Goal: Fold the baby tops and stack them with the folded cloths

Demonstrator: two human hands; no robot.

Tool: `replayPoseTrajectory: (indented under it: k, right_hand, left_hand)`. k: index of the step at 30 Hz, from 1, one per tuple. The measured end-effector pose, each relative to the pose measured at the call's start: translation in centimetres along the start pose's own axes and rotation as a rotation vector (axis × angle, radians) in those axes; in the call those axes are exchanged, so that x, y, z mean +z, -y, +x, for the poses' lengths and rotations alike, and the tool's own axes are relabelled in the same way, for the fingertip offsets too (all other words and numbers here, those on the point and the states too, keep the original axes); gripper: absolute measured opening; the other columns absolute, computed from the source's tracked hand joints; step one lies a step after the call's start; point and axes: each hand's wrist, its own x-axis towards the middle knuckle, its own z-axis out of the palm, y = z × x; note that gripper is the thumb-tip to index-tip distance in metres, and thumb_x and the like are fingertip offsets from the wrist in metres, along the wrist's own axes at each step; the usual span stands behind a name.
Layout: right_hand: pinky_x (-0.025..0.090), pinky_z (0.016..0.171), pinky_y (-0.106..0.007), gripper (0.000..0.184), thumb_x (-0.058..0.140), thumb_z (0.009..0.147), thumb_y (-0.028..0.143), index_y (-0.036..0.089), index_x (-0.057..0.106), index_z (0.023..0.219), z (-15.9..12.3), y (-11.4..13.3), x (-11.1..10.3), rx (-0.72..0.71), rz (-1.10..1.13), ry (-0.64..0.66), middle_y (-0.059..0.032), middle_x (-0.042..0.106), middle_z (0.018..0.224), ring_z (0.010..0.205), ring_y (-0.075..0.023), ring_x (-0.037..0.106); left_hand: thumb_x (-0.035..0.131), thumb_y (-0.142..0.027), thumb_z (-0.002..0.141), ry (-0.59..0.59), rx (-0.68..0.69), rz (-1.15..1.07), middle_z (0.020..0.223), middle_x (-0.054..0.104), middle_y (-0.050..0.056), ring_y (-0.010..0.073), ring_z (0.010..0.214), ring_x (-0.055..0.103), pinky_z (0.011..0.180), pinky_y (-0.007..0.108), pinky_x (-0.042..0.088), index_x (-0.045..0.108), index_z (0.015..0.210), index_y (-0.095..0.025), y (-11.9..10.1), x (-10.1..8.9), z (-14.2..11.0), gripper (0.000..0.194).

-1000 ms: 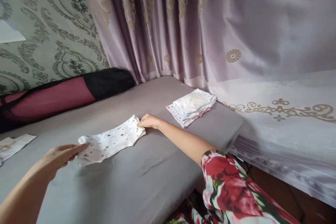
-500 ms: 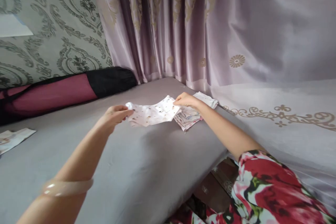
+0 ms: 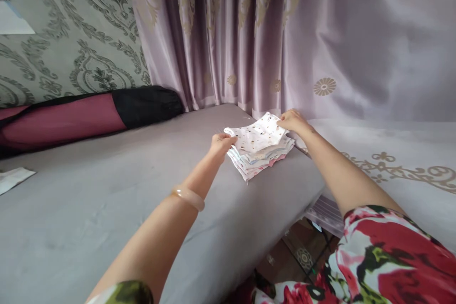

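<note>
A white cloth [image 3: 257, 135] with small dark and tan spots is stretched between my two hands. My left hand [image 3: 223, 144] pinches its left edge, and my right hand [image 3: 292, 120] grips the edge on the right. Directly under it lies a stack of folded printed cloths [image 3: 254, 167] in white, pale blue and pink. The spotted cloth is over the top of this stack and hides most of it; whether it rests fully on it I cannot tell.
The stack is near the right edge of a grey-sheeted bed [image 3: 142, 199]. A long maroon and black bag [image 3: 71, 116] lies along the wall. Another piece of cloth or paper [image 3: 16, 178] is at far left. Lilac curtains [image 3: 228, 47] hang behind, and patterned floor [image 3: 302, 251] shows below.
Both my hands have carried the spotted cloth rightward, from left of the stack to over it. My view has shifted slightly too.
</note>
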Motion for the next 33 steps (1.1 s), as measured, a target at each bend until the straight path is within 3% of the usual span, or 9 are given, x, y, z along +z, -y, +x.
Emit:
replayPoseTrajectory:
  k: [5, 13, 21, 29, 31, 33]
  right_hand:
    - [0.045, 0.09, -0.035, 0.034, 0.058, 0.083, 0.027, 0.012, 0.074, 0.108, 0.6, -2.2, 0.9, 0.055, -0.092, -0.02, -0.0191, 0.061, 0.12, 0.109, -0.0286, 0.058]
    - [0.041, 0.098, -0.038, 0.041, 0.05, 0.089, 0.026, 0.006, 0.067, 0.12, 1.0, -3.2, 1.9, 0.095, -0.148, 0.025, -0.0228, 0.055, 0.128, 0.118, -0.0316, 0.053]
    - [0.041, 0.1, -0.04, 0.046, 0.047, 0.09, 0.026, 0.003, 0.064, 0.125, 1.5, -4.0, 3.7, 0.092, -0.149, 0.049, -0.0253, 0.053, 0.131, 0.122, -0.0355, 0.049]
    - [0.043, 0.095, -0.037, 0.043, 0.044, 0.092, 0.024, 0.004, 0.064, 0.124, 1.0, -4.1, 6.0, 0.121, -0.141, 0.12, -0.0241, 0.058, 0.126, 0.118, -0.0319, 0.054]
    - [0.043, 0.094, -0.037, 0.041, 0.044, 0.092, 0.023, 0.005, 0.064, 0.123, 0.5, -3.7, 6.4, 0.143, -0.141, 0.114, -0.023, 0.059, 0.125, 0.117, -0.0314, 0.055]
    - [0.042, 0.095, -0.039, 0.038, 0.044, 0.091, 0.019, 0.005, 0.064, 0.12, 0.2, -3.1, 6.6, 0.148, -0.158, 0.06, -0.0231, 0.059, 0.124, 0.117, -0.0319, 0.054]
  left_hand:
    - [0.069, -0.016, 0.068, 0.032, -0.027, -0.101, 0.054, 0.054, -0.001, 0.0084, 0.052, 0.048, 0.054, 0.022, 0.038, 0.054, 0.057, -0.017, 0.8, 2.7, 0.4, 0.019]
    - [0.068, -0.013, 0.074, 0.036, -0.142, -0.143, 0.052, 0.052, -0.003, 0.0069, 0.049, 0.047, 0.053, 0.02, 0.038, 0.053, 0.057, -0.016, 1.5, 5.1, 0.3, 0.023]
    - [0.073, -0.013, 0.068, 0.02, -0.173, -0.185, 0.049, 0.052, -0.004, 0.006, 0.045, 0.045, 0.047, 0.017, 0.035, 0.051, 0.057, -0.017, 3.5, 5.5, 1.2, 0.025]
    - [0.072, -0.018, 0.072, 0.034, -0.193, -0.115, 0.051, 0.054, -0.004, 0.0055, 0.042, 0.042, 0.043, 0.019, 0.031, 0.054, 0.064, -0.016, 5.2, 5.6, 1.5, 0.02]
    - [0.072, -0.019, 0.075, 0.03, -0.194, -0.087, 0.054, 0.056, -0.003, 0.0066, 0.044, 0.045, 0.046, 0.02, 0.035, 0.058, 0.071, -0.015, 5.3, 5.6, 1.5, 0.015]
    - [0.072, -0.022, 0.076, 0.006, -0.183, -0.047, 0.061, 0.06, -0.001, 0.0094, 0.051, 0.052, 0.053, 0.022, 0.042, 0.061, 0.09, -0.013, 5.6, 5.6, 1.3, 0.02]
